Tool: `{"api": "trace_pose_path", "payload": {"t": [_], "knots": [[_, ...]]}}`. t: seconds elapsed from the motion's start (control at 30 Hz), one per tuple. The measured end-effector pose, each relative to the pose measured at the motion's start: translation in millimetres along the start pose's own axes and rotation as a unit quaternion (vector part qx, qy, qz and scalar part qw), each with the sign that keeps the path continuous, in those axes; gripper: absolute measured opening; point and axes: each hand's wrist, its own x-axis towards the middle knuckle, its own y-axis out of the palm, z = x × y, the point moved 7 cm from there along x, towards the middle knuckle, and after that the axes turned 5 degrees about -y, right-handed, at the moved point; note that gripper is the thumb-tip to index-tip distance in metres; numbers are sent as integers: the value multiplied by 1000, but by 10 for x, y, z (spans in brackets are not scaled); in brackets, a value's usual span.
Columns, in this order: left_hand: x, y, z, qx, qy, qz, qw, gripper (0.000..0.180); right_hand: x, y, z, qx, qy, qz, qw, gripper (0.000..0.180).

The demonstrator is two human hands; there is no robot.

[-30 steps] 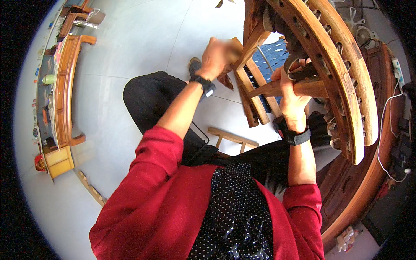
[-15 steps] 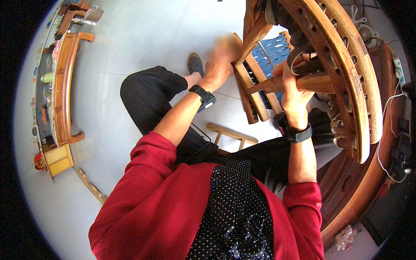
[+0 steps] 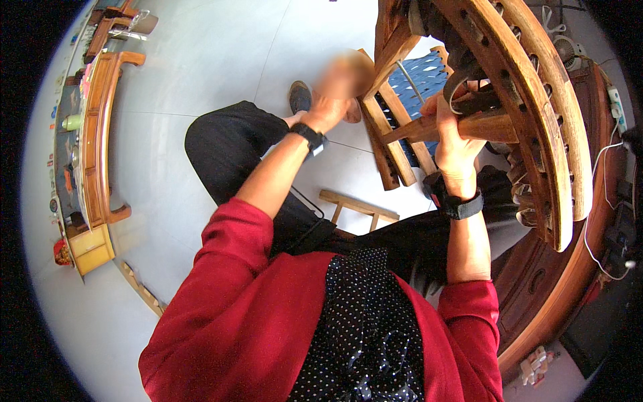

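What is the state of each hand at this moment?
Left hand: fingers blurred, so open or closed cannot be told.
Right hand: closed, holding a wooden crossbar.

To my left I see a long wooden table (image 3: 102,144) with curled feet, its top crowded with small items, among them a rounded green container (image 3: 71,122). Past its near end sits a yellow box-like drawer (image 3: 94,249), with a round red thing (image 3: 62,252) just beside it. A notched wooden strip (image 3: 139,288) lies on the pale tiled floor (image 3: 164,161). On my right stands a reddish-brown wooden cabinet (image 3: 532,281); near its far end I see a round fan (image 3: 566,48), a white power strip (image 3: 615,104) and a looping white cable (image 3: 595,194).
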Motion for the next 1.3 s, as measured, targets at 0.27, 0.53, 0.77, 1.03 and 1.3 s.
{"api": "trace_pose_path", "payload": {"t": [0.27,0.53,0.77,1.03,1.3], "knots": [[407,87,213,63,-53,30,996,16,23,40,56,12,-41,2,999,10],[379,-33,24,50,96,56,992,15,0,46,85,-13,-38,0,999,8],[188,164,305,-328,-97,47,939,26,51,59,140,-5,-44,-5,999,13],[557,-130,713,62,42,-77,994,23,49,20,126,-30,-67,-11,997,19],[-500,96,225,-91,-24,13,995,14,37,-17,119,-35,-77,-15,996,19]]}}
